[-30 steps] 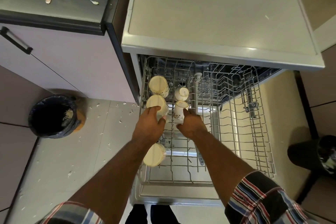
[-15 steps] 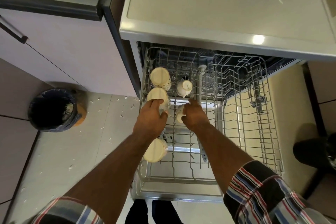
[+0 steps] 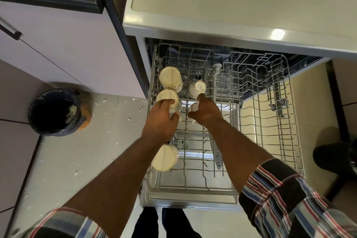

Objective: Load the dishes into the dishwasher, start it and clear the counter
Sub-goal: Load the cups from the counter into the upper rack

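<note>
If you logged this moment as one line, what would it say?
step: loading cups | left hand: holds upturned cup | right hand: holds small cup | upper rack: pulled out, five cups

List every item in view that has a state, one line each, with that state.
dishwasher rack: pulled out, mostly unfilled
far mug: upside down in rack
second mug: upside down, left hand gripping it
near mug: upside down
far small cup: inverted
near small cup: gripped by right hand
bin: open, lined

The small white cup's (image 3: 197,88) base bears printing, perhaps digits, unreadable.
</note>
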The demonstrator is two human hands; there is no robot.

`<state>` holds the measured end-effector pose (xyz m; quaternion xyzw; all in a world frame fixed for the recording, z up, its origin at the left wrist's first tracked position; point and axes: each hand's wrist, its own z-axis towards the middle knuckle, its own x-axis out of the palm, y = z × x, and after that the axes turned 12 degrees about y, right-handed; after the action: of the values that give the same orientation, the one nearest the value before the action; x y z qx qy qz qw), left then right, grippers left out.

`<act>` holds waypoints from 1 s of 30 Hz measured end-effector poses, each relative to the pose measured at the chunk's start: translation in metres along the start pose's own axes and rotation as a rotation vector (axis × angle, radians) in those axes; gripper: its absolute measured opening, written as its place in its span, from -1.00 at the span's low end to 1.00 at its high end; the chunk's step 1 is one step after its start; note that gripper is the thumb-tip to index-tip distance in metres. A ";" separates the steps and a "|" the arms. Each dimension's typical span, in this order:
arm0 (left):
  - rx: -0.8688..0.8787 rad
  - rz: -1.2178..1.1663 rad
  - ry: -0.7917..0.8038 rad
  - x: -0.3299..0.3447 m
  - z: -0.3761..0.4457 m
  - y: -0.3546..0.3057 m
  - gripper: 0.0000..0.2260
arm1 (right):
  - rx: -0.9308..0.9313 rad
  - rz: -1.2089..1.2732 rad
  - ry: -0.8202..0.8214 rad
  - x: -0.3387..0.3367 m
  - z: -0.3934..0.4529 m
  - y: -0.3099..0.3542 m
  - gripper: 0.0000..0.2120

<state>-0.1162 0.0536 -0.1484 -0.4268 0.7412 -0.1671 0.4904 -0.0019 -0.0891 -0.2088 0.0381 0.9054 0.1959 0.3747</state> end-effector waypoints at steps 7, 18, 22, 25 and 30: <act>-0.002 -0.006 0.006 0.000 0.005 0.000 -0.58 | 0.058 -0.029 0.069 0.000 0.001 -0.001 -0.36; 0.004 0.011 0.017 -0.001 0.007 0.002 -0.57 | 0.062 -0.180 0.157 -0.005 0.001 0.001 -0.14; 0.000 0.021 0.017 -0.002 0.008 0.003 -0.58 | 0.052 -0.208 0.151 -0.003 0.000 0.000 -0.21; 0.000 0.022 0.024 -0.002 0.008 0.004 -0.57 | 0.051 -0.248 0.146 -0.002 0.001 0.000 -0.27; 0.006 0.014 0.032 -0.002 0.008 0.006 -0.57 | 0.064 -0.333 0.184 0.002 0.001 0.002 -0.29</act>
<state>-0.1117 0.0600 -0.1547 -0.4175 0.7513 -0.1729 0.4810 -0.0031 -0.0864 -0.2102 -0.1186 0.9354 0.1050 0.3161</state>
